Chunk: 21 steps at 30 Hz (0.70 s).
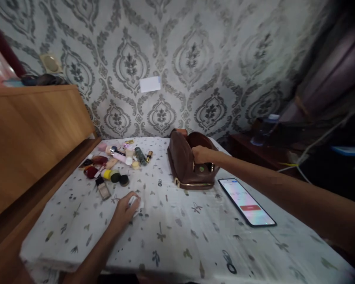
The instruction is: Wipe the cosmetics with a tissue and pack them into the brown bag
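Note:
A brown zipped cosmetic bag (180, 165) stands unzipped on the cloth-covered table, its lid parted. My right hand (202, 154) reaches into its opening, with the fingertips hidden inside. Inside the bag, a small green-marked item (201, 169) shows below that hand. My left hand (126, 208) rests on the cloth, fingers curled around a small white object (132, 200) whose kind I cannot make out. Beyond it lies a bottle of beige foundation (103, 190) with a black cap. Several cosmetics sit in a pile behind, among them a pink-white tube (120, 157) and a dark round jar (124, 180).
A phone (248, 203) with its screen lit lies right of the bag, under my right forearm. A wooden cabinet (38, 138) borders the table's left side. The patterned wall (162, 51) stands behind. At right, a clear bottle (263, 130) stands on a dark red surface.

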Available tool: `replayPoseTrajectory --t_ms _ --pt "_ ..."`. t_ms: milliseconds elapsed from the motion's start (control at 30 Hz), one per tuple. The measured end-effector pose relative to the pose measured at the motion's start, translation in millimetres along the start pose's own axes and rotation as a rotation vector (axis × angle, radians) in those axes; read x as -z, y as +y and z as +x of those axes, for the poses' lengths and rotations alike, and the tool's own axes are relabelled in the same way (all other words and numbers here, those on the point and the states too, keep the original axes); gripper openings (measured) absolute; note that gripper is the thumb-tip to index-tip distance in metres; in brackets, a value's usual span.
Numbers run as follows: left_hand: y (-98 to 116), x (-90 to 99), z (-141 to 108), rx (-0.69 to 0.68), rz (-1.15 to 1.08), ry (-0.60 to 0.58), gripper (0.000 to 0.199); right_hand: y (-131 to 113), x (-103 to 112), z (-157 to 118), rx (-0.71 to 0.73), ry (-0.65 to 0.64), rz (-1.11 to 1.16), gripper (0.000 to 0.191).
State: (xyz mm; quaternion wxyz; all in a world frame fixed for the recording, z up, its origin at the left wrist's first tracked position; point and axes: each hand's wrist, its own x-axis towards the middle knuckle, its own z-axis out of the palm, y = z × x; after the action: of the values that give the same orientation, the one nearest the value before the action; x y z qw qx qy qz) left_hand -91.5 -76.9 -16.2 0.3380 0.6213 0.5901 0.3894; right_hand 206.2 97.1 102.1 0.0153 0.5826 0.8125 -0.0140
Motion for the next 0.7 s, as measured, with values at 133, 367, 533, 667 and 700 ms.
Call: replayPoseTrajectory --t_ms 133,367,533,667,700 --pt "-1 0.8 -2 0.004 -0.025 -0.01 0.034 -7 9 -21 -0.018 -0.087 -0.085 0.016" --pt "-5 3.2 -3 -0.012 -0.035 0.005 0.029 -29 12 -78 0.027 -0.009 -0.247 0.026" --pt "-7 3.9 -4 -0.044 -0.029 0.032 0.028 -58 11 -97 -0.022 0.204 -0.283 0.027" --pt "-9 4.5 -4 -0.042 -0.05 0.021 0.028 -91 -12 -97 0.248 0.288 -0.085 0.027" --pt "-9 4.7 -4 -0.042 -0.052 0.021 0.028 -100 -21 -95 0.311 0.255 -0.024 0.027"
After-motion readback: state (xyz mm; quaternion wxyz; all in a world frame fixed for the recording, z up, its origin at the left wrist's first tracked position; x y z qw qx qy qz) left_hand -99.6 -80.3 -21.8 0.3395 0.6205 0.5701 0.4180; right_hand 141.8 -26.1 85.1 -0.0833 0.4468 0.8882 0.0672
